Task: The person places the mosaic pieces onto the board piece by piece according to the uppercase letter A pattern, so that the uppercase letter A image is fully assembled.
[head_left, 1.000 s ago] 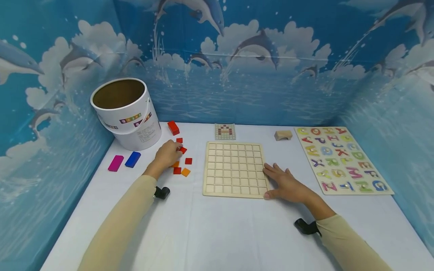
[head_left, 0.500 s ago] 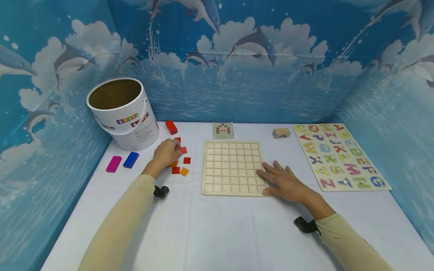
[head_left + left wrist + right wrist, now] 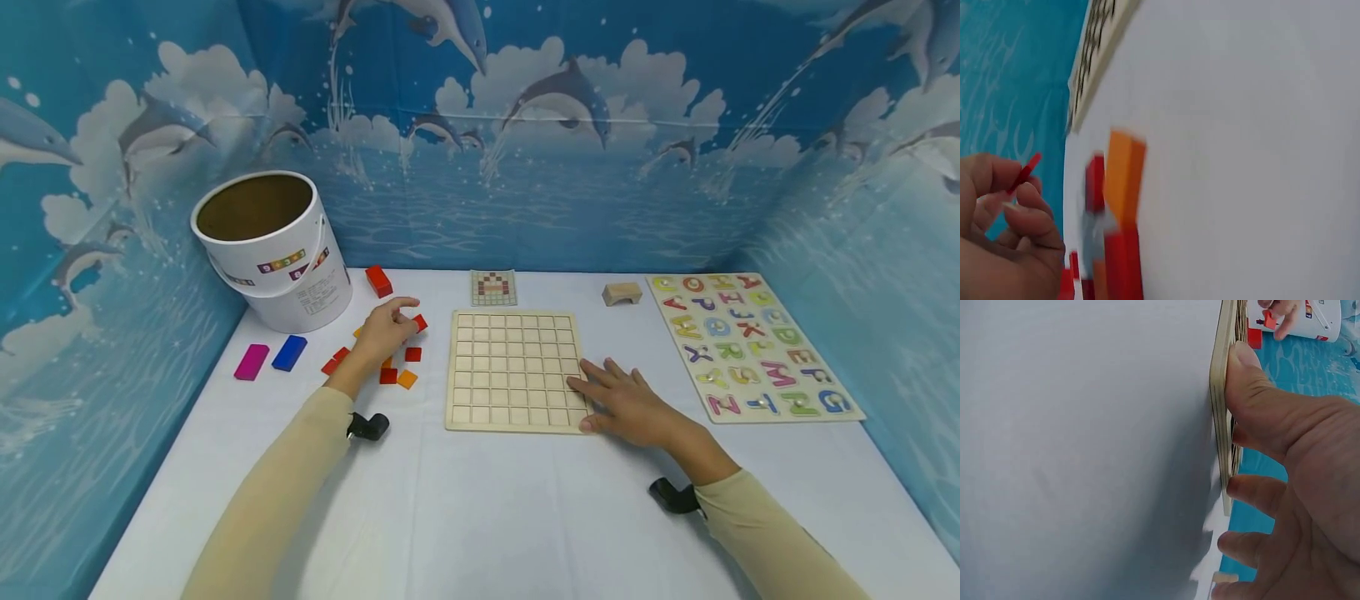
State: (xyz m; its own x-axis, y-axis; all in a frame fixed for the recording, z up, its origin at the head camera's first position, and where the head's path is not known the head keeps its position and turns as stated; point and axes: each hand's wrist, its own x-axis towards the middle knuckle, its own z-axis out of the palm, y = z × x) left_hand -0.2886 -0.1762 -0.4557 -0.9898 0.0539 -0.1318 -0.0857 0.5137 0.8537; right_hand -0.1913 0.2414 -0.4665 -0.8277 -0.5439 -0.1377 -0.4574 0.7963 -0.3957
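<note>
My left hand [image 3: 381, 340] is raised over the loose tiles at the left and pinches a red square tile [image 3: 1024, 174] between thumb and fingers. Below it lie several red and orange tiles, among them an orange tile [image 3: 407, 380] and a red tile [image 3: 413, 354]; the hand covers part of the group. At centre lies a wooden grid board [image 3: 513, 371] with bare square cells. My right hand [image 3: 633, 408] rests on its right edge with fingers spread, the thumb [image 3: 1247, 375] on the near corner in the right wrist view.
Behind the board lies a small pattern card [image 3: 493, 288]. A white bucket [image 3: 307, 283] stands back left, near red [image 3: 378, 282], blue [image 3: 289, 353] and magenta [image 3: 251, 362] blocks. At the right are a wooden arch block [image 3: 622, 293] and a letter puzzle board [image 3: 753, 346].
My left hand has lifted from the tiles and moved a little right with a red tile, uncovering red and orange tiles behind it. My right hand slid slightly further onto the board, then stayed.
</note>
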